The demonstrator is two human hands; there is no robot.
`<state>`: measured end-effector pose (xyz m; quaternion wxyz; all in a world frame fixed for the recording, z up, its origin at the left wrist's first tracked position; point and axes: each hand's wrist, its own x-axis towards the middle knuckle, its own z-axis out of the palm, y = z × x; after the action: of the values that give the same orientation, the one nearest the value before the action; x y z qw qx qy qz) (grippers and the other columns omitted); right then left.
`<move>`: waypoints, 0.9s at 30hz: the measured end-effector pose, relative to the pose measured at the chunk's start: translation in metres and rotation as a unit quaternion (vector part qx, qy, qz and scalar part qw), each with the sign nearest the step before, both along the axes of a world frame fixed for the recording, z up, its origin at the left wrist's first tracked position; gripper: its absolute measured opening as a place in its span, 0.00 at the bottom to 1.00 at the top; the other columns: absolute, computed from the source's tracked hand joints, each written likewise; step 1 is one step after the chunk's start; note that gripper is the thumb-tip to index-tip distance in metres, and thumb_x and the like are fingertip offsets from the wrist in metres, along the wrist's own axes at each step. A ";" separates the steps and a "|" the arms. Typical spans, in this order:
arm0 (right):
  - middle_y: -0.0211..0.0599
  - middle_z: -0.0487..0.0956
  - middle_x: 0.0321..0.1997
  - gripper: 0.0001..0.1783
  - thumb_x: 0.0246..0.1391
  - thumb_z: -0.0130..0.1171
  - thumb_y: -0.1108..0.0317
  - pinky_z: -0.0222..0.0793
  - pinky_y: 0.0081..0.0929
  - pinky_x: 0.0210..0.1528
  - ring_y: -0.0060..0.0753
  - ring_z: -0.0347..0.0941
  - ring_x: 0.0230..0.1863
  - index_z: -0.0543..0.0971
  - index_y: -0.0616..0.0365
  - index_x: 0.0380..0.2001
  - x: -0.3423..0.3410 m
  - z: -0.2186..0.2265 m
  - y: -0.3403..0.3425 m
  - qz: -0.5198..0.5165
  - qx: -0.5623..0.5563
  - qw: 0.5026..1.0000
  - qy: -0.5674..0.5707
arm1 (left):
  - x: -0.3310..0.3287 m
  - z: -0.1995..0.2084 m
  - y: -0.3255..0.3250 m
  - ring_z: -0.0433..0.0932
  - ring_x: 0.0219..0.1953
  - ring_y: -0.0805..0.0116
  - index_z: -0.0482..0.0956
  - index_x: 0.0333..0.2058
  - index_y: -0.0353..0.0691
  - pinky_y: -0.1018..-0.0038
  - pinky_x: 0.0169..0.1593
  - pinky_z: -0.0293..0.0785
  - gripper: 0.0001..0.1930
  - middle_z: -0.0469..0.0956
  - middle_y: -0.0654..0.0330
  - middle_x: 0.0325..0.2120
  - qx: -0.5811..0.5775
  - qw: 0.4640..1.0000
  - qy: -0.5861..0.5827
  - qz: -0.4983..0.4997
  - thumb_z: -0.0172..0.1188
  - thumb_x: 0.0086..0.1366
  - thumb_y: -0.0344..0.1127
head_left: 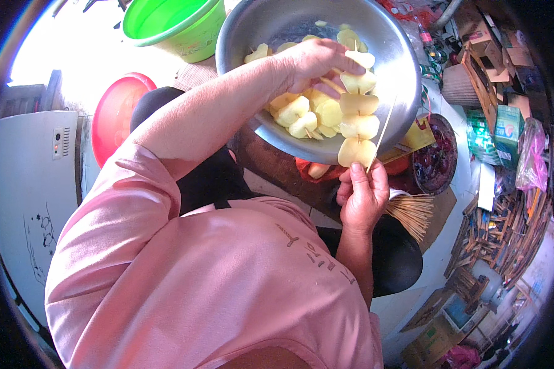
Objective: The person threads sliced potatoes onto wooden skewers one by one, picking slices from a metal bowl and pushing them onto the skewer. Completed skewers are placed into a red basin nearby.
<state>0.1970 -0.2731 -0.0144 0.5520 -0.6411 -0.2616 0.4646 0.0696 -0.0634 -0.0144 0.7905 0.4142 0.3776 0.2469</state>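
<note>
My right hand point(363, 194) pinches the near end of a skewer strung with several pale yellow potato slices point(359, 126), spaced along it. A second, bare thin stick point(383, 130) rises from the same fingers, beside the slices. My left hand point(317, 64) reaches over the basin with its fingers curled round pale potato slices, beside the skewer's far end; the palm hides part of them. Below both hands, more skewered potato slices point(305, 117) lie heaped in a wide metal basin point(394, 55).
A bundle of bare wooden skewers point(412, 215) stands right of my right hand. A green tub point(188, 34) and a red basin point(120, 111) are at the left. A dark bowl point(436, 154) sits right of the metal basin. Wood scraps point(498, 240) and cartons point(509, 126) crowd the right side.
</note>
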 end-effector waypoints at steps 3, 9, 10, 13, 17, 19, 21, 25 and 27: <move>0.27 0.76 0.21 0.07 0.56 0.56 0.69 0.59 0.09 0.16 0.10 0.63 0.14 0.75 0.59 0.37 0.000 -0.001 0.000 -0.001 0.007 1.000 -0.001 | 0.005 -0.007 -0.016 0.78 0.38 0.73 0.72 0.48 0.37 0.80 0.35 0.79 0.21 0.77 0.61 0.38 0.022 0.998 0.024 -0.058 0.65 0.54 0.30; 0.25 0.72 0.18 0.06 0.55 0.56 0.67 0.52 0.10 0.11 0.11 0.59 0.12 0.74 0.56 0.35 -0.005 -0.002 0.002 0.010 0.003 0.999 -0.031 | 0.007 -0.016 -0.020 0.78 0.42 0.68 0.73 0.43 0.36 0.74 0.46 0.76 0.18 0.78 0.58 0.40 -0.038 0.997 -0.061 0.020 0.65 0.53 0.27; 0.25 0.72 0.18 0.06 0.55 0.56 0.67 0.52 0.10 0.11 0.11 0.59 0.12 0.74 0.56 0.35 -0.005 -0.003 0.002 0.013 0.006 0.999 -0.031 | 0.007 -0.016 -0.020 0.78 0.42 0.68 0.74 0.43 0.36 0.73 0.47 0.75 0.17 0.78 0.58 0.40 -0.047 0.995 -0.078 0.027 0.65 0.53 0.26; 0.27 0.75 0.19 0.06 0.57 0.55 0.68 0.56 0.10 0.14 0.11 0.62 0.13 0.74 0.58 0.34 -0.004 -0.001 0.005 0.035 0.006 0.999 -0.031 | 0.006 -0.011 -0.021 0.78 0.42 0.67 0.74 0.43 0.36 0.73 0.47 0.75 0.17 0.78 0.58 0.39 -0.020 0.998 -0.041 0.048 0.64 0.53 0.25; 0.29 0.76 0.20 0.06 0.57 0.55 0.69 0.59 0.10 0.17 0.12 0.64 0.14 0.73 0.59 0.34 -0.008 0.003 0.010 0.059 0.006 0.998 -0.039 | 0.001 -0.015 -0.018 0.79 0.40 0.67 0.74 0.43 0.36 0.74 0.47 0.75 0.17 0.78 0.57 0.39 -0.006 0.995 -0.068 0.079 0.63 0.54 0.25; 0.29 0.76 0.20 0.06 0.57 0.55 0.69 0.60 0.10 0.17 0.12 0.64 0.14 0.73 0.59 0.34 -0.010 0.003 0.014 0.069 0.012 0.996 -0.049 | -0.003 -0.011 -0.018 0.79 0.40 0.67 0.74 0.43 0.35 0.74 0.47 0.75 0.16 0.78 0.57 0.38 -0.009 0.993 -0.061 0.096 0.63 0.54 0.25; 0.29 0.76 0.19 0.06 0.57 0.55 0.69 0.60 0.10 0.17 0.13 0.65 0.14 0.73 0.60 0.33 -0.012 0.003 0.017 0.078 0.018 0.995 -0.051 | -0.006 -0.012 -0.017 0.79 0.39 0.68 0.74 0.43 0.36 0.74 0.46 0.76 0.17 0.79 0.58 0.37 -0.007 0.991 -0.052 0.121 0.63 0.54 0.25; 0.30 0.75 0.19 0.06 0.57 0.55 0.69 0.61 0.11 0.18 0.14 0.66 0.15 0.73 0.60 0.33 -0.019 0.003 0.021 0.095 0.024 0.994 -0.043 | -0.013 -0.015 -0.011 0.79 0.39 0.69 0.75 0.43 0.38 0.75 0.43 0.76 0.17 0.79 0.59 0.36 0.013 0.989 -0.019 0.149 0.65 0.53 0.26; 0.30 0.75 0.19 0.06 0.57 0.55 0.69 0.61 0.11 0.18 0.14 0.66 0.15 0.73 0.60 0.33 -0.021 0.002 0.022 0.100 0.025 0.994 -0.038 | -0.020 -0.012 -0.009 0.79 0.38 0.70 0.75 0.43 0.39 0.76 0.42 0.75 0.18 0.79 0.60 0.35 0.032 0.992 0.011 0.119 0.65 0.53 0.27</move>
<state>0.1758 -0.2507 -0.0122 0.5081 -0.6153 -0.3565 0.4860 0.0501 -0.0721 -0.0263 0.7379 0.3938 0.4246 0.3466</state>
